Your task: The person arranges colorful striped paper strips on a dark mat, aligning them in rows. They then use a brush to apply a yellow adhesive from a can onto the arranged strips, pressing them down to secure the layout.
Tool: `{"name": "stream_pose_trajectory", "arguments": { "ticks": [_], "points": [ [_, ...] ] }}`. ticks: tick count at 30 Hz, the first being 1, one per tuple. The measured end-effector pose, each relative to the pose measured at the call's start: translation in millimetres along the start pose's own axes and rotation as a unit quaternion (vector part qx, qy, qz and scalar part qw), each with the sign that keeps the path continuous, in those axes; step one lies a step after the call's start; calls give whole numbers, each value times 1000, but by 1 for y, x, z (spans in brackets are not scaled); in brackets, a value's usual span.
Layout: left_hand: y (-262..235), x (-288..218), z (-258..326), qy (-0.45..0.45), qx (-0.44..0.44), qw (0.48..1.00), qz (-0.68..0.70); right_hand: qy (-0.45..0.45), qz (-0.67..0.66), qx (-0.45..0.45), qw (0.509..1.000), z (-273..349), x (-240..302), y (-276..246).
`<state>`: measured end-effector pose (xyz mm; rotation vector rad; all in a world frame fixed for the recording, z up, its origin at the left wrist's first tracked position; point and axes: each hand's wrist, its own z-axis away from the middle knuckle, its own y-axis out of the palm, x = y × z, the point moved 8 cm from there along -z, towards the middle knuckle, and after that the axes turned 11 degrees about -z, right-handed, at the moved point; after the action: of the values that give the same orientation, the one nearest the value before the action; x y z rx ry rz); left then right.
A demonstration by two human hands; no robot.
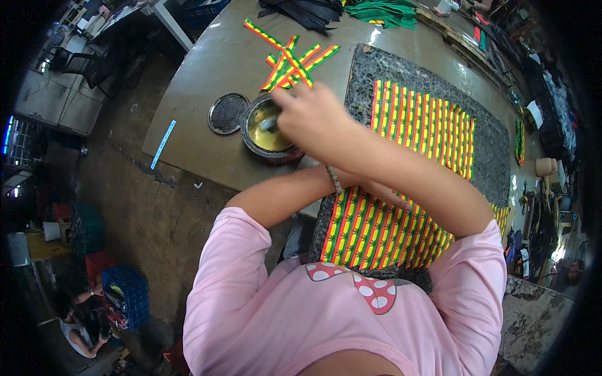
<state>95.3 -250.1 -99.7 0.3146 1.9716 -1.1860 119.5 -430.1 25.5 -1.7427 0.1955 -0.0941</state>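
My right forearm crosses over my left. My right hand [312,118], slightly blurred, is closed above a round dark pot [252,148] of yellowish liquid. A pale-tipped tool [268,124] like a brush runs from its fingers into the pot; the grip itself is mostly hidden. Under the right forearm, my left hand [385,193] lies flat with fingers stretched out. It rests on rows of red, yellow and green patterned strips [370,232], laid side by side on a dark speckled slab [492,147]. More strips [426,119] continue beyond my forearm.
Left of the pot lies a round lid [228,113]. Loose patterned strips [291,62] are heaped behind it, with black strips [304,11] and green strips [382,12] farther back. A light-blue strip [163,145] lies by the table's left edge. Another person [78,332] is at lower left beside a blue crate [128,294].
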Motion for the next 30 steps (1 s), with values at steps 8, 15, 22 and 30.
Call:
{"name": "stream_pose_trajectory", "arguments": {
  "ticks": [8, 15, 22, 30],
  "points": [
    [-21, -13, -1, 44, -65, 966, -246, 145, -334, 132, 922, 13, -73, 4],
    [-20, -15, 1, 38, -71, 984, -158, 299, -688, 100, 654, 83, -73, 49],
    [-33, -13, -5, -7, -40, 988, -147, 141, -920, -98, 352, 142, -90, 6],
    [-24, -20, -46, -5, 46, 964, -263, 449, -473, -249, 716, 346, -200, -38]
  ]
}}
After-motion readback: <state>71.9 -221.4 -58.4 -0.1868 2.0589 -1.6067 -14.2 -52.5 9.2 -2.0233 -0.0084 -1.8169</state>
